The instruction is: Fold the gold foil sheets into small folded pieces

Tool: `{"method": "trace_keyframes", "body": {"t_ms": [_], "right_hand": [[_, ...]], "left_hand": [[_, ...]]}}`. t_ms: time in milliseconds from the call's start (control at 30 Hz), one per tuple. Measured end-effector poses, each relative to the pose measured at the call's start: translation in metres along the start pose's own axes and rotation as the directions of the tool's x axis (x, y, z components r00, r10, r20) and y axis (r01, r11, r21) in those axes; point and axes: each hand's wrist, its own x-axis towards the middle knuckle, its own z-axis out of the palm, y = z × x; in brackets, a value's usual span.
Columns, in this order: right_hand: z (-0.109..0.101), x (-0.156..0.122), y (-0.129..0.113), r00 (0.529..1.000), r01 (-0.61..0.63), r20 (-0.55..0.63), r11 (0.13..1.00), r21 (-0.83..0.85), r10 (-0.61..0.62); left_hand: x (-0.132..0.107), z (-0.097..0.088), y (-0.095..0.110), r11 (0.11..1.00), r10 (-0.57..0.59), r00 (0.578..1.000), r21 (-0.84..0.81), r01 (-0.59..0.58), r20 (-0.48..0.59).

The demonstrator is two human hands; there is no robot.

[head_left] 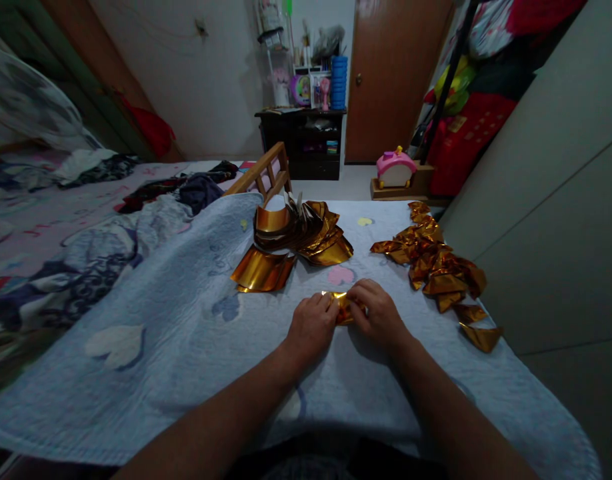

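Note:
A small piece of shiny gold foil paper (pixel 343 311) lies on the blue cloth between my hands. My left hand (pixel 313 325) has its fingers closed on the left side of the foil. On its right side, my right hand (pixel 379 312) pinches the foil, with thumb and fingers bent together. The fingers cover both ends of the piece. Beyond my hands sits a loose stack of gold foil sheets (pixel 266 269), curled and fanned out. To the right is a heap of folded gold foil pieces (pixel 443 270).
The pale blue cloth (pixel 186 360) with heart patterns covers the surface in front of me. A wooden rail (pixel 266 170) stands at its far left edge. A bed with clothes (pixel 106 247) is on the left, a pale cabinet (pixel 551 220) on the right. Farther back is a pink toy (pixel 396 167).

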Motion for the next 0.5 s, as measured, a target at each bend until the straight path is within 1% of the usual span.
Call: {"method": "trace_keyframes", "body": {"t_ms": [33, 100, 200, 300, 367, 500], "right_hand": [[0.002, 0.0, -0.003, 0.998, 0.016, 0.063, 1.0, -0.008, -0.016], [0.007, -0.001, -0.006, 0.985, 0.007, 0.17, 0.999, -0.052, 0.002], [0.013, -0.002, -0.004, 0.962, -0.042, 0.263, 0.992, -0.12, 0.072], [0.016, -0.003, 0.0, 0.951, -0.06, 0.293, 0.987, -0.15, 0.103], [0.017, -0.003, 0.001, 0.949, -0.06, 0.297, 0.984, -0.17, 0.109], [0.018, -0.003, 0.0, 0.947, -0.055, 0.301, 0.979, -0.194, 0.113]], "left_hand": [[0.0, 0.0, 0.0, 1.0, 0.004, 1.0, -0.005, -0.004, -0.002], [0.0, 0.001, -0.001, 1.0, 0.008, 1.0, -0.021, -0.008, -0.003], [0.0, -0.002, -0.003, 0.998, -0.005, 1.0, -0.063, 0.006, 0.003], [-0.001, -0.005, -0.009, 0.988, -0.007, 1.0, -0.157, 0.005, -0.011], [-0.001, -0.007, -0.017, 0.972, 0.004, 1.0, -0.234, -0.006, -0.01], [-0.003, -0.009, -0.037, 0.941, 0.048, 0.998, -0.338, -0.03, 0.045]]}}
